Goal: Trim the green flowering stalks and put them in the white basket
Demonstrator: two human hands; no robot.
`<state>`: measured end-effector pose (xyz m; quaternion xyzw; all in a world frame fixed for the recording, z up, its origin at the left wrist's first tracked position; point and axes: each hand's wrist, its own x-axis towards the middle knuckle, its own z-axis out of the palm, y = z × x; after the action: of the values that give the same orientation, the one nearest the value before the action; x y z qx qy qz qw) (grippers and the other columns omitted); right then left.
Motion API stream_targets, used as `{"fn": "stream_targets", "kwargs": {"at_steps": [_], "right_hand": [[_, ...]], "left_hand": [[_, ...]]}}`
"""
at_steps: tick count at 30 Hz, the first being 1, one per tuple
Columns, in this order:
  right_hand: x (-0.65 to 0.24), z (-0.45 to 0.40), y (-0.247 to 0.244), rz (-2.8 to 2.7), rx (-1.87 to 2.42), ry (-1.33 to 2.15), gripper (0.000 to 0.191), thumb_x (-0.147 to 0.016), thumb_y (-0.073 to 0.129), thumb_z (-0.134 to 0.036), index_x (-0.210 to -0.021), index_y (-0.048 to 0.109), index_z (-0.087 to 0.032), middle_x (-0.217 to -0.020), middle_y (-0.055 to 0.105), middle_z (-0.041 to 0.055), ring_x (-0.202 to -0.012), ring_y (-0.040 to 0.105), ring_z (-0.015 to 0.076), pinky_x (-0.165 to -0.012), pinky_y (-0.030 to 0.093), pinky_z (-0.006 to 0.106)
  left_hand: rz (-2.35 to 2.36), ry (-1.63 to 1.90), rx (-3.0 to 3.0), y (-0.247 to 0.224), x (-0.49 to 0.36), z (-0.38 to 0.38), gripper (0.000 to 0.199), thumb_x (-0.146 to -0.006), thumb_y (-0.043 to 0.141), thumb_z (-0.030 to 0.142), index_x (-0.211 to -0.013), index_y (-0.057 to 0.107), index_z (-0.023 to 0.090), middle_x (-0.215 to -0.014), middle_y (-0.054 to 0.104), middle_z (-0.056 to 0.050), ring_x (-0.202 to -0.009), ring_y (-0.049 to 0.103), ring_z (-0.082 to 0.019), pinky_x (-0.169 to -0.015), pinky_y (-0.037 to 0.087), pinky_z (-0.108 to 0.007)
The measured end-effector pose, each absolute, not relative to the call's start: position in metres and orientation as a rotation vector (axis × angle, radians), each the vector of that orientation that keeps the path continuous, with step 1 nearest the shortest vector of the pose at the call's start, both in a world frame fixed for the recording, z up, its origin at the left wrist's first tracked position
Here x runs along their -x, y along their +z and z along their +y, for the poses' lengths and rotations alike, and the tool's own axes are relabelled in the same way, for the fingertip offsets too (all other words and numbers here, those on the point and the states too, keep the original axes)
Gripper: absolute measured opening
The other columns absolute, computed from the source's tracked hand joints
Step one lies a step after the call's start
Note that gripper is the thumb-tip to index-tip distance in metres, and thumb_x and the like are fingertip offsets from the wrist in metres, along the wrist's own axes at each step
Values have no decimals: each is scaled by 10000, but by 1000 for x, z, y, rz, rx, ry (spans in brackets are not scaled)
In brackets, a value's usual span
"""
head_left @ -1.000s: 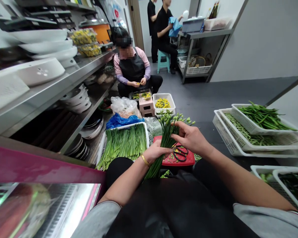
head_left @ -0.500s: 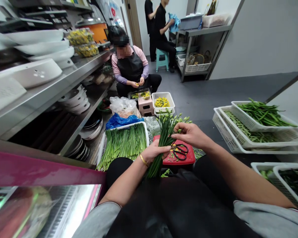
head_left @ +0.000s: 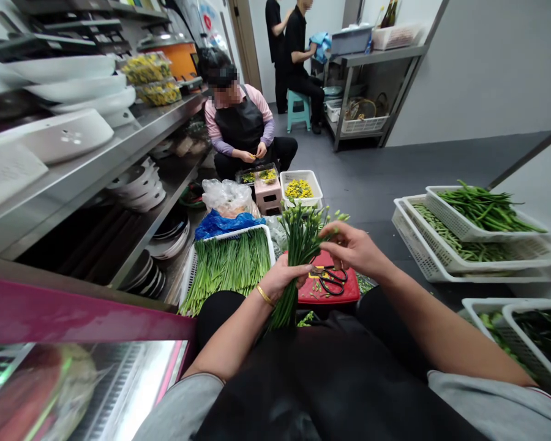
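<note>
A bunch of flowering chives (head_left: pixel 298 239), long green stems topped with pale buds, stands upright in my left hand (head_left: pixel 284 278), which is wrapped round the lower stems. At the right side of the bunch, my right hand (head_left: pixel 353 251) has its thumb and forefinger bent around a stem just below the buds. Black-handled scissors (head_left: pixel 333 282) lie on a red lid (head_left: pixel 333 299), below my right hand, among small green scraps. Left of the bunch, a white basket (head_left: pixel 272 248) holds many more chive stems laid side by side.
Past the basket are a blue plastic bag (head_left: pixel 229 225) and a white basket of yellow flowers (head_left: pixel 298 188). A seated co-worker (head_left: pixel 241 122) handles yellow flowers. Stacked crates of green beans (head_left: pixel 459 266) stand at right. A steel shelf (head_left: pixel 156 122) with dishes runs along the left.
The bunch has shifted slightly left, its top now more upright. My right hand has moved slightly up and right, its fingers still at the stems near the buds.
</note>
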<state>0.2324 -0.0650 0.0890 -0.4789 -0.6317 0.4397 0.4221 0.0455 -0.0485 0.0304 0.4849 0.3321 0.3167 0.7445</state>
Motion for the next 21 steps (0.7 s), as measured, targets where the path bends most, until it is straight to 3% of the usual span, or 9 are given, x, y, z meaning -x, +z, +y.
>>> {"fn": "stream_targets", "kwargs": {"at_steps": [3, 8, 12, 17, 21], "right_hand": [[-237, -71, 94, -1240, 1170, 716, 332, -808, 605, -363, -1076, 479, -213, -633, 549, -58, -407, 526, 92, -368, 381, 215], [-230, -83, 93, -1549, 1176, 275, 126, -833, 603, -312, -885, 613, -197, -611, 532, -24, -487, 493, 96, -488, 414, 244], [-217, -74, 86, -1780, 1261, 247, 185, -823, 607, -312, -931, 662, -172, -662, 588, 23, -579, 526, 132, -574, 433, 270], [-214, -60, 86, -1780, 1293, 367, 133, -804, 591, -283, -752, 652, -177, -661, 608, 27, -596, 533, 128, -598, 432, 264], [-219, -56, 93, -1575, 1271, 479, 171, -793, 602, -333, -740, 628, -173, -657, 620, 19, -570, 522, 117, -564, 433, 255]], "left_hand": [[761, 717, -1019, 31, -45, -47, 438, -553, 796, 448, -745, 569, 127, -402, 418, 81, -359, 344, -56, -394, 250, -210], [759, 725, -1035, 32, -47, -46, 409, -568, 789, 432, -709, 551, 131, -412, 425, 77, -358, 349, -52, -396, 254, -210], [759, 715, -1074, 32, -51, -47, 408, -572, 780, 447, -676, 524, 146, -408, 420, 82, -358, 339, -49, -392, 251, -208], [792, 650, -1090, 36, -51, -51, 457, -544, 786, 498, -647, 507, 152, -408, 436, 74, -365, 366, -52, -405, 269, -207], [730, 605, -1120, 40, -50, -53, 513, -564, 791, 485, -849, 611, 97, -441, 473, 67, -378, 394, -58, -416, 280, -211]]}}
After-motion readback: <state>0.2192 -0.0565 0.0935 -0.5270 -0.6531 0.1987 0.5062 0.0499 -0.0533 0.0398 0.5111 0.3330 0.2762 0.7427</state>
